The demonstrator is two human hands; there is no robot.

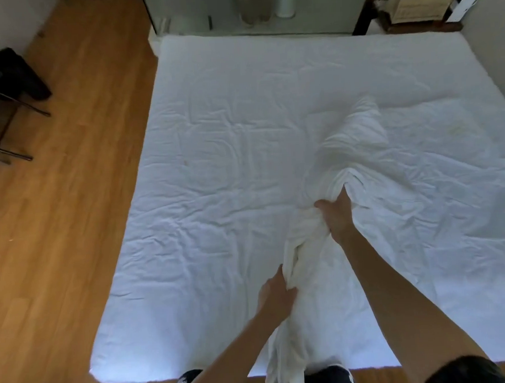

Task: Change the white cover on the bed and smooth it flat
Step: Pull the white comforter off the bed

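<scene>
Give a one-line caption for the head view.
Both hands, left hand and right hand, grip a bunched white cover on the bed.

1. The white cover (215, 164) lies wrinkled across the bed.
2. The right hand (337, 216) grips a bunched ridge of it.
3. The left hand (274, 294) pinches the gathered cloth nearer the foot edge.
4. A dark, blurred object, possibly a bag (14, 74), sits on the wooden floor (72, 199).

The cover (314, 107) is matt white cloth, creased all over. The floor (72, 199) at left is smooth, warm-toned wood.
</scene>
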